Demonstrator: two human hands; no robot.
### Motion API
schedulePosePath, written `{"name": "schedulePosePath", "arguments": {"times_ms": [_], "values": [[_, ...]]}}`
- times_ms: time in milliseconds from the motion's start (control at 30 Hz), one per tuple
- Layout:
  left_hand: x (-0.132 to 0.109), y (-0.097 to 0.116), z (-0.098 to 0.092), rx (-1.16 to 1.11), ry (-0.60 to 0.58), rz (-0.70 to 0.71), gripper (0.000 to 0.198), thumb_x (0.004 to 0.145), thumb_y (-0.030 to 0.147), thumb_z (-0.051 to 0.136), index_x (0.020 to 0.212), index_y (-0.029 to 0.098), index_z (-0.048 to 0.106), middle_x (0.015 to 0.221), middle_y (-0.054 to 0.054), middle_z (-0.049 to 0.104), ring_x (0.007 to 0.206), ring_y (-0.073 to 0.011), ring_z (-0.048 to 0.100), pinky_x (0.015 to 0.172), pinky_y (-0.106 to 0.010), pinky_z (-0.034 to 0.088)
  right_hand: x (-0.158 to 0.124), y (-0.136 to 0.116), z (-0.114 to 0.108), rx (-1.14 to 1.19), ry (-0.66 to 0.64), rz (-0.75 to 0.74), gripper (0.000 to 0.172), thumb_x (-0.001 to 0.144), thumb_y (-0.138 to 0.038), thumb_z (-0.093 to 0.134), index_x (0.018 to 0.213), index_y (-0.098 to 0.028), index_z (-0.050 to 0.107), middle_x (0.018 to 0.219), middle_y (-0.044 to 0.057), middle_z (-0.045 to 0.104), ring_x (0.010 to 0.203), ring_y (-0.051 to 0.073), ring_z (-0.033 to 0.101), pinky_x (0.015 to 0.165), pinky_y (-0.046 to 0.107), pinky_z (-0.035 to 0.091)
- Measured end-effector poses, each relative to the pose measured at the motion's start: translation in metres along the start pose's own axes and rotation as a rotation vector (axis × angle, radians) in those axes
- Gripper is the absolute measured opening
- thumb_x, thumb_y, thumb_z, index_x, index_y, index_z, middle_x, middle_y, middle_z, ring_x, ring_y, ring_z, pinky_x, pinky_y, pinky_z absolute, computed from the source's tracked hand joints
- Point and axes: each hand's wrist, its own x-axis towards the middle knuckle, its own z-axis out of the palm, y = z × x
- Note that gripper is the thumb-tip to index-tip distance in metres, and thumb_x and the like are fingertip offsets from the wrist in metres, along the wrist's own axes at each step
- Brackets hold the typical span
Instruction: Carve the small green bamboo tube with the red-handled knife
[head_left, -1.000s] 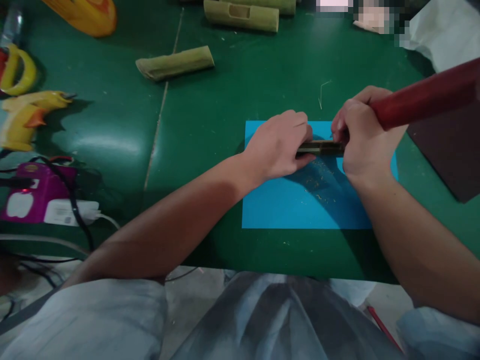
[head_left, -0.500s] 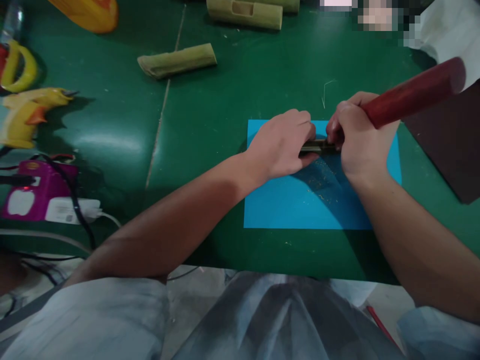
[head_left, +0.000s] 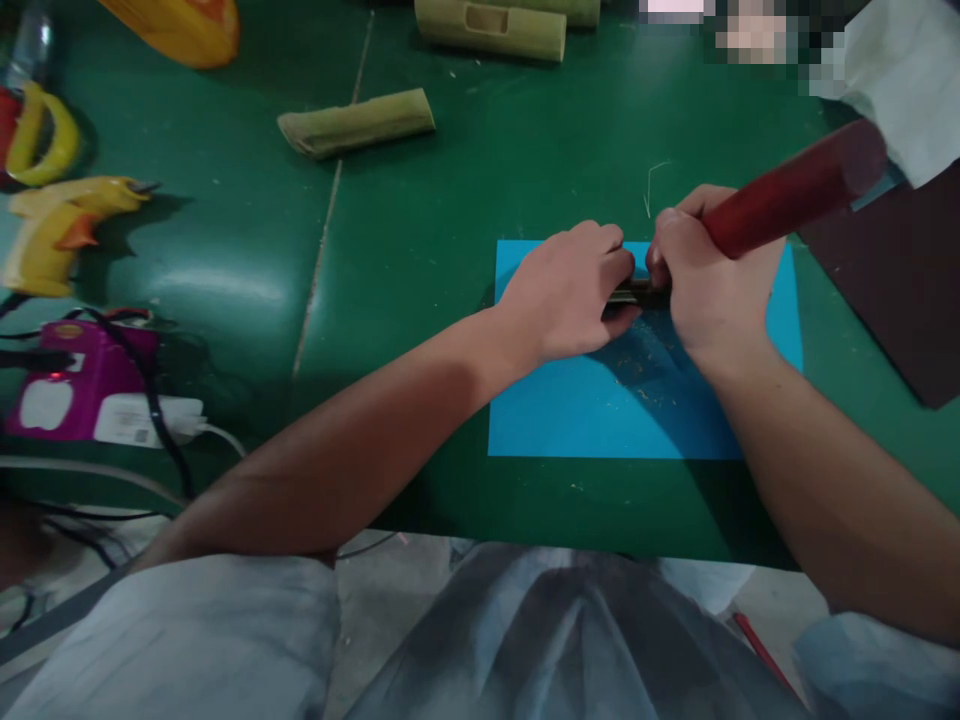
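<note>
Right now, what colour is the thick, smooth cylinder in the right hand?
Dark red; the smooth cylinder shows in the head view.

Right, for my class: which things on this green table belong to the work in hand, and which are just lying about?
In use:
- red-handled tool, in the right hand
- slim dark piece, held by the left hand
- blue sheet, beneath both hands

Apparently lying about:
- yellow glue gun
- slant-ended bamboo piece
- notched bamboo tube
- purple box

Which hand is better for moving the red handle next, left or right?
Probably the right hand: it's already wrapped around the red handle. The left hand is busy holding the dark piece over the blue paper.
</note>
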Motion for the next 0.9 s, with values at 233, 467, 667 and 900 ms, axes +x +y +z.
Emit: {"name": "schedulePosePath", "arguments": {"times_ms": [233, 467, 667, 900], "values": [[-0.001, 0.004, -0.006, 0.071, -0.083, -0.014, 0.034, 0.112, 0.041, 0.071, 0.137, 0.019, 0.080, 0.143, -0.020, 0.077, 0.135, -0.0435, 0.073, 0.105, -0.054, 0.060, 0.001, -0.006, 0.001, 0.069, 0.019, 0.010, 0.048, 0.095, -0.016, 0.079, 0.060, -0.032, 0.052, 0.059, -0.003, 0.046, 0.056, 0.019, 0.039, 0.059, 0.041, 0.042], [-0.001, 0.003, -0.005, 0.022, -0.074, 0.025, 0.033, 0.115, 0.035, 0.066, 0.139, 0.018, 0.082, 0.145, -0.020, 0.078, 0.139, -0.0430, 0.072, 0.110, -0.056, 0.061, -0.001, -0.014, 0.001, 0.030, 0.028, 0.025, 0.056, 0.097, -0.037, 0.091, 0.059, -0.034, 0.050, 0.063, -0.001, 0.043, 0.063, 0.021, 0.041, 0.063, 0.044, 0.044], [0.003, 0.001, -0.005, 0.030, -0.083, 0.042, 0.031, 0.114, 0.039, 0.070, 0.133, 0.020, 0.085, 0.146, -0.018, 0.079, 0.134, -0.0402, 0.073, 0.109, -0.055, 0.063, 0.000, -0.012, 0.003, 0.011, 0.022, 0.073, 0.063, 0.095, -0.049, 0.091, 0.060, -0.033, 0.041, 0.065, 0.000, 0.037, 0.065, 0.024, 0.039, 0.065, 0.048, 0.046], [0.001, -0.004, 0.003, -0.060, 0.000, 0.031, 0.021, 0.112, 0.036, 0.072, 0.123, 0.022, 0.084, 0.132, -0.014, 0.079, 0.135, -0.0382, 0.074, 0.109, -0.049, 0.060, 0.004, -0.012, 0.003, -0.024, 0.052, 0.102, 0.057, 0.099, -0.048, 0.079, 0.059, -0.036, 0.040, 0.058, 0.001, 0.036, 0.063, 0.026, 0.043, 0.065, 0.049, 0.048]]}}
